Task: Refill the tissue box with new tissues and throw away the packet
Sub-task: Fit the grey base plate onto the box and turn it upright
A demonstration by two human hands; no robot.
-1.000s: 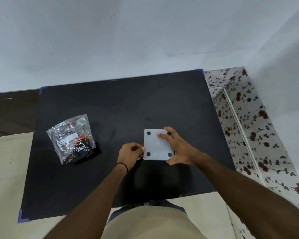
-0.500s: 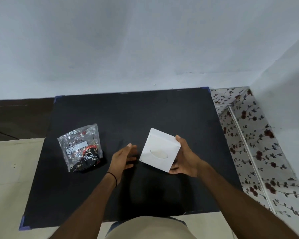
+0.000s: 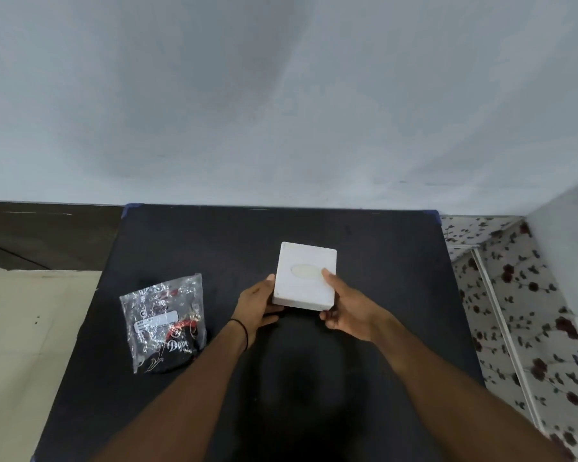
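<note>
White tissue box (image 3: 302, 290), square, is held in both hands over the middle of the black table (image 3: 391, 261), top face turned up toward the camera. Oval opening (image 3: 306, 271) in that face, pale inside; tissues in it or not, can't tell. Left hand (image 3: 256, 306) grips the box's left edge, thumb against the side, fingers curled under the near left corner. Right hand (image 3: 347, 313) grips the right side: thumb (image 3: 328, 275) lies on the top face just beside the oval, other fingers wrapped underneath at the near right corner. Box looks lifted off the table, but contact at its far edge can't be judged from this view. Thin black band (image 3: 243, 330) on the left wrist. Both forearms bare, reaching in from the bottom of the view.

Packet (image 3: 164, 325) lies flat on the table to the left of the left hand, apart from it, untouched. Clear crinkled plastic, white label strip across the middle, black and red print below with "Dove" lettering. Sealed or opened: can't tell.

Table top is matte black, with blue tape (image 3: 433, 215) at the far corners. Pale grey wall (image 3: 281, 95) behind. Floral-patterned surface (image 3: 531, 311), white with dark red flowers, to the right of the table. Cream floor tiles (image 3: 30, 328) to the left, dark brown strip (image 3: 47, 235) beyond them along the wall.
</note>
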